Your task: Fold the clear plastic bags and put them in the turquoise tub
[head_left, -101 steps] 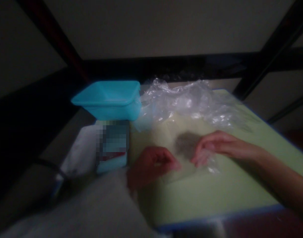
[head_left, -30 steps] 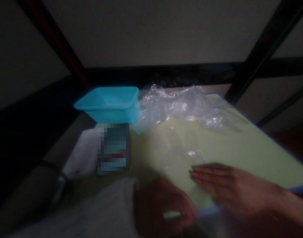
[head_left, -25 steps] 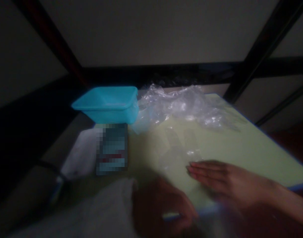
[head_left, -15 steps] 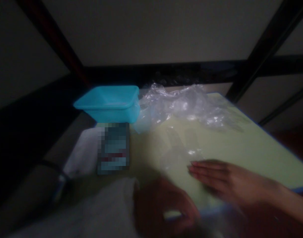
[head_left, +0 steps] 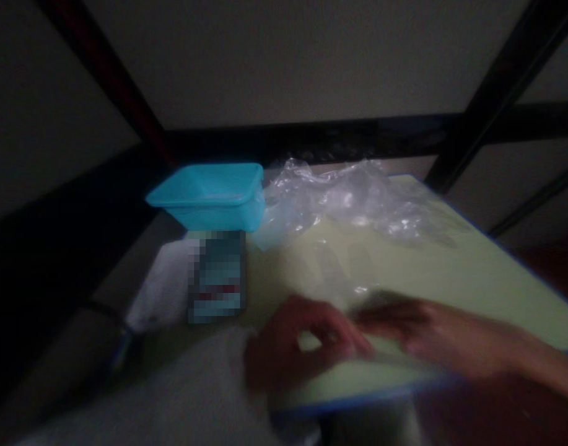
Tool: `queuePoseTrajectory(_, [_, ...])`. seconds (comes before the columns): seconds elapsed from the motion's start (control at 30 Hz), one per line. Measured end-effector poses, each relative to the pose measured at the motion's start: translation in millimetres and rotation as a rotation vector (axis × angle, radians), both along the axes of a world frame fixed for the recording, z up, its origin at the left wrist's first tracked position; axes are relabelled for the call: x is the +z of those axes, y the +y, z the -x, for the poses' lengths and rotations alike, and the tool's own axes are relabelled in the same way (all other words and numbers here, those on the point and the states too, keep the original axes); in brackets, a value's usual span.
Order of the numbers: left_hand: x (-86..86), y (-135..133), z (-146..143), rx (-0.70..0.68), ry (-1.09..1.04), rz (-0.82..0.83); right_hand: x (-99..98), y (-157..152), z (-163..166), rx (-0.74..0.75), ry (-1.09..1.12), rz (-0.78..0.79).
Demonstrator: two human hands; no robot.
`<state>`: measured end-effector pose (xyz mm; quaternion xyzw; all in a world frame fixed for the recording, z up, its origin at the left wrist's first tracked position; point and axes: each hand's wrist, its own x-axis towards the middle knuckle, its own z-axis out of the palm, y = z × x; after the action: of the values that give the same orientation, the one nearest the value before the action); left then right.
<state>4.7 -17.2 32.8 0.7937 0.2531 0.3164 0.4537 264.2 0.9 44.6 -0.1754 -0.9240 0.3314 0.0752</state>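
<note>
My left hand is over the near part of the table, its thumb and fingers brought together in a ring. A faint see-through strip, which looks like the edge of a clear plastic bag, runs right from its fingertips. Close beside those fingertips is my right hand, back upward, its fingers pointing left and smeared by motion. Whether it grips anything does not show. Just beyond both hands, a thin clear plastic sheet or bag lies flat with a few glints.
A turquoise plastic tub stands at the back left of the yellow table. Crumpled clear plastic is heaped right of it. A pixelated dark-framed item and a white cloth-like piece lie at the left. Behind is a pale wall.
My left hand has moved up and away from the table's front edge, and its fingertips have closed together. My right hand has come slightly lower, its fingers now blurred near the left fingertips.
</note>
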Motion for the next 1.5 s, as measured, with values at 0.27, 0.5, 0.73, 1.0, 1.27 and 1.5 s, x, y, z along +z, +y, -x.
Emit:
queuePoseTrajectory(0.27, [-26.6, 64.3, 20.4, 0.086, -0.366, 0.981, 0.5, 51.7, 5.2, -0.219, 0.168, 0.856])
queuePoseTrajectory(0.5, [-28.0, 57.1, 33.2, -0.009, -0.26, 1.034, -30.9, 71.2, 6.4, -0.287, 0.318, 1.25])
queuePoseTrajectory(0.73, [-28.2, 48.0, 30.2, 0.12, -0.193, 0.903, -21.8, 69.0, 6.4, -0.376, 0.296, 1.184])
queuePoseTrajectory(1.0, [-25.9, 44.9, 26.2, 0.208, -0.262, 0.975, -21.2, 64.9, 5.7, -0.351, 0.365, 1.167])
queuePoseTrajectory(1.27, [-26.2, 44.8, 25.4, 0.244, -0.28, 1.007, -13.9, 62.4, 8.6, -0.41, 0.377, 1.161])
queuePoseTrajectory(1.5, [-36.3, 45.3, 30.4, 0.152, -0.309, 0.936, -16.3, 66.6, 2.5, -0.647, 0.368, 1.002])
